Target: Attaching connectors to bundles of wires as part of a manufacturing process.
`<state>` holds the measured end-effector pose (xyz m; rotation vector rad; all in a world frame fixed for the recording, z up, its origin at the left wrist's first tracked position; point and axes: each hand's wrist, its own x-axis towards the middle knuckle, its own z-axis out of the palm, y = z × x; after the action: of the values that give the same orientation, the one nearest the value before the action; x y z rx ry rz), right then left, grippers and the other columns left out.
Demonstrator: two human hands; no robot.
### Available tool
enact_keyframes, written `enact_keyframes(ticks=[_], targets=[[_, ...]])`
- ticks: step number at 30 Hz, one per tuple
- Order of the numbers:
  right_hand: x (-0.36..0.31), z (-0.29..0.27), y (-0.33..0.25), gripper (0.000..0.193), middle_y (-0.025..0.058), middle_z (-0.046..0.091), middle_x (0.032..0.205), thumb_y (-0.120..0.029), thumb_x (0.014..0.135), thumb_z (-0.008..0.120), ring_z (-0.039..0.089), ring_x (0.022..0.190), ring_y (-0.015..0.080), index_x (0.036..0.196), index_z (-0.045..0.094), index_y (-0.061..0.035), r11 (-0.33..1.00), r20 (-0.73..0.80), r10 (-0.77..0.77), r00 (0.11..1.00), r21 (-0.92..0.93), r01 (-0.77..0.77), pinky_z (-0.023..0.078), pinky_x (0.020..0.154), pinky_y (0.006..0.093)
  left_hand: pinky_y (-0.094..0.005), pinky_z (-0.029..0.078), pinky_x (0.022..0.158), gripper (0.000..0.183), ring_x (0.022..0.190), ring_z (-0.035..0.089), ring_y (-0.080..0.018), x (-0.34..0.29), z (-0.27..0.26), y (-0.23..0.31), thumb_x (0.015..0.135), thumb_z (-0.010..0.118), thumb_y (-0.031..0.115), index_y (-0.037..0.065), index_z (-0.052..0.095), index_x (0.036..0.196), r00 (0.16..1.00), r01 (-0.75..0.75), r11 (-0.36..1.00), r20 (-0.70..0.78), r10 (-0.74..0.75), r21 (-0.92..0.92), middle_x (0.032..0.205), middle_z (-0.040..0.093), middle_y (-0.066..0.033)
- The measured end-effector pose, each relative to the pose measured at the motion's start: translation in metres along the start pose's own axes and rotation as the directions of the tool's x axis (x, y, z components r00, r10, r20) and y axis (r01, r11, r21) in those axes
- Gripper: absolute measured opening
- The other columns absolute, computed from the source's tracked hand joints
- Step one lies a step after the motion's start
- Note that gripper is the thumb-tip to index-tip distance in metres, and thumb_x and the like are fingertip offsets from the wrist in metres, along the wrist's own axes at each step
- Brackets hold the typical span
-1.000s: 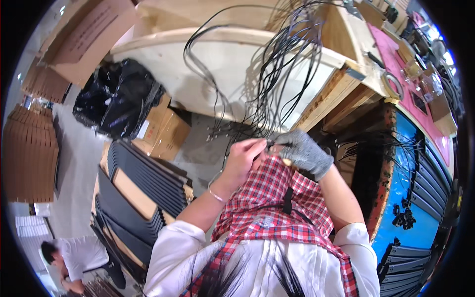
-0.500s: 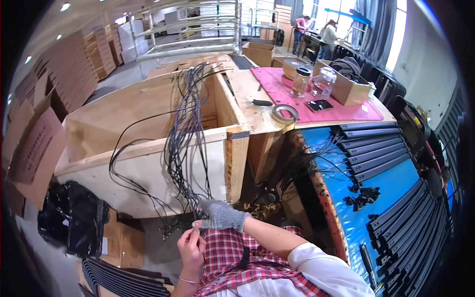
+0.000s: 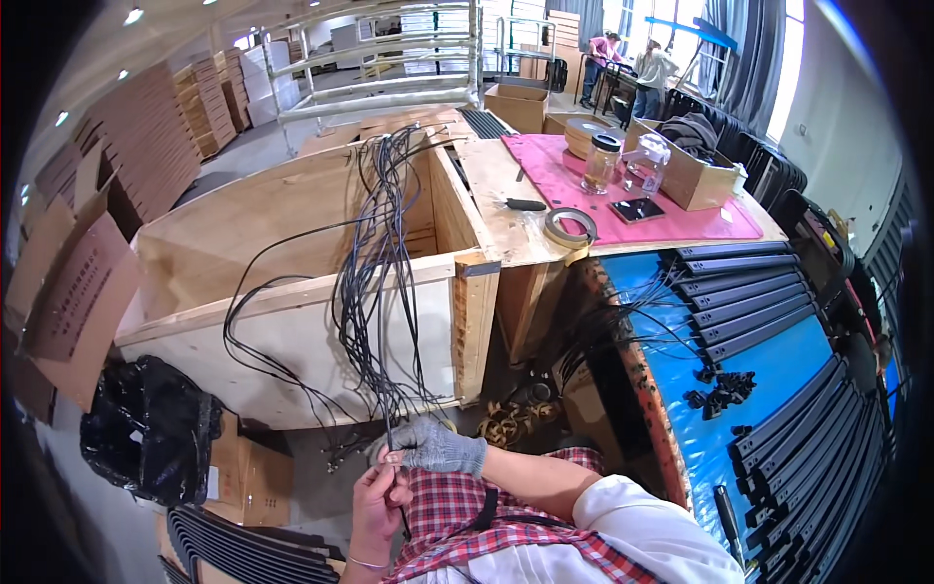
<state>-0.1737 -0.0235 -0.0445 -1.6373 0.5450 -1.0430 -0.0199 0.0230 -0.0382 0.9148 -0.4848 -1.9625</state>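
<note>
A bundle of thin black cables hangs over the near wall of a large wooden crate, its loose ends dangling near the floor. Below the bundle, my bare left hand pinches one black cable between thumb and fingertips. My right hand, in a grey knitted glove, is closed around the same cable just above the left fingertips. A short length of cable runs down past my left hand, in front of the red checked apron. The right fingertips are partly hidden behind the glove.
Right, a blue-covered bench bears rows of black bars and small black parts. A pink mat holds jars, a phone and tape. Left are cardboard boxes and a black plastic bag. Two people work far off.
Both hands have stayed close together and shifted slightly lower. A single cable now shows taut between the bundle and my fingers. The whole view has tilted a little.
</note>
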Motion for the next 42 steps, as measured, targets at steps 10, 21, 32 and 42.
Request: enact_keyframes(ticks=[10, 21, 32, 42], targets=[[-0.013, -0.003, 0.002, 0.034, 0.0163, 0.051, 0.059, -0.03, 0.076, 0.062, 0.053, 0.058, 0.0262, 0.063, 0.05, -0.0013, 0.797, -0.373, 0.04, 0.927, -0.548, -0.254, 0.039, 0.053, 0.0356, -0.0185, 0.029, 0.041, 0.009, 0.043, 0.038, -0.004, 0.015, -0.017, -0.008, 0.081, 0.052, 0.005, -0.001, 0.056, 0.076, 0.845, -0.48, 0.422, 0.276, 0.458, 0.769, 0.059, 0.051, -0.0005], [-0.023, 0.009, -0.004, 0.023, 0.0105, 0.056, 0.069, -0.022, 0.079, 0.059, 0.054, 0.066, 0.0183, 0.076, 0.055, 0.0007, 0.998, -0.334, 0.051, 0.941, -0.027, -0.063, 0.042, 0.06, 0.03, -0.0203, 0.024, 0.039, 0.019, 0.039, 0.031, -0.0038, -0.014, -0.004, 0.002, 0.086, 0.045, 0.012, 0.001, 0.05, 0.071, 0.952, 0.011, 0.991, 0.301, -0.05, 0.131, 0.052, 0.041, 0.0006], [-0.019, 0.0, 0.011, 0.032, 0.016, 0.055, 0.066, -0.029, 0.078, 0.059, 0.054, 0.061, 0.0299, 0.071, 0.054, 0.0013, 0.846, -0.345, 0.085, 0.935, -0.471, -0.251, 0.042, 0.056, 0.036, -0.0194, 0.028, 0.041, 0.013, 0.044, 0.038, -0.0058, 0.008, -0.028, -0.012, 0.083, 0.05, 0.006, -0.005, 0.055, 0.078, 0.847, -0.439, 0.382, 0.232, 0.479, 0.813, 0.053, 0.045, 0.0006], [-0.007, -0.016, -0.038, 0.033, 0.0152, 0.054, 0.064, -0.032, 0.078, 0.058, 0.052, 0.058, 0.0302, 0.07, 0.054, -0.0003, 0.892, -0.253, 0.124, 0.959, -0.394, -0.22, 0.04, 0.054, 0.0373, -0.0209, 0.032, 0.042, 0.011, 0.045, 0.041, -0.0072, -0.004, 0.001, 0.008, 0.083, 0.049, 0.005, -0.003, 0.055, 0.079, 0.945, -0.283, 0.865, 0.276, 0.178, 0.413, 0.056, 0.047, -0.0018]])
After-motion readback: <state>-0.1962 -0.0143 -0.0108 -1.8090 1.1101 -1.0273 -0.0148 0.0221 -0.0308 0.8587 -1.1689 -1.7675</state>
